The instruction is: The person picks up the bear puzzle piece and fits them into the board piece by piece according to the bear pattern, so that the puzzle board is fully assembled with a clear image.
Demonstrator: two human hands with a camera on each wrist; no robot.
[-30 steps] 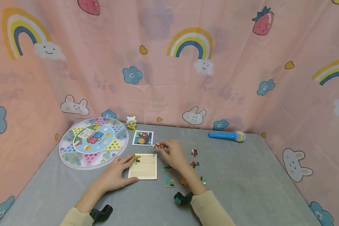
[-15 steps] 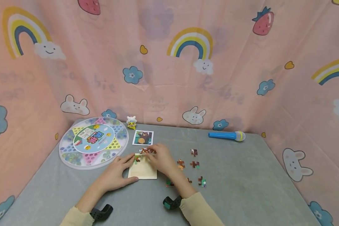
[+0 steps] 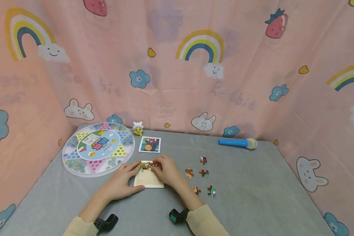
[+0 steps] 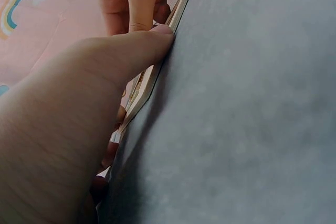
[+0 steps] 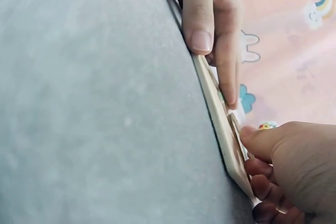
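A square wooden puzzle tray (image 3: 148, 181) lies on the grey table. My left hand (image 3: 120, 183) steadies its left side, thumb at the near corner and extended fingers at the far left corner. With thumb and fingers, my right hand (image 3: 168, 172) pinches a brown jigsaw strip (image 3: 148, 165), perhaps joined pieces, over the tray's far edge. In the right wrist view the strip (image 5: 235, 126) is tilted above the tray (image 5: 220, 124). A green jigsaw piece (image 3: 142, 169) sits in the far left corner. My right hand partly hides the strip's right end.
Several loose jigsaw pieces (image 3: 204, 173) lie right of the tray, some partly behind my right forearm. A bear picture card (image 3: 149, 144) lies behind it. A round marble game board (image 3: 98, 149), small figurine (image 3: 138, 128) and blue toy microphone (image 3: 237, 143) stand farther back.
My right hand has carried the jigsaw strip leftward and then nearer, from beside the picture card to the tray's far edge. The left hand has stayed in place.
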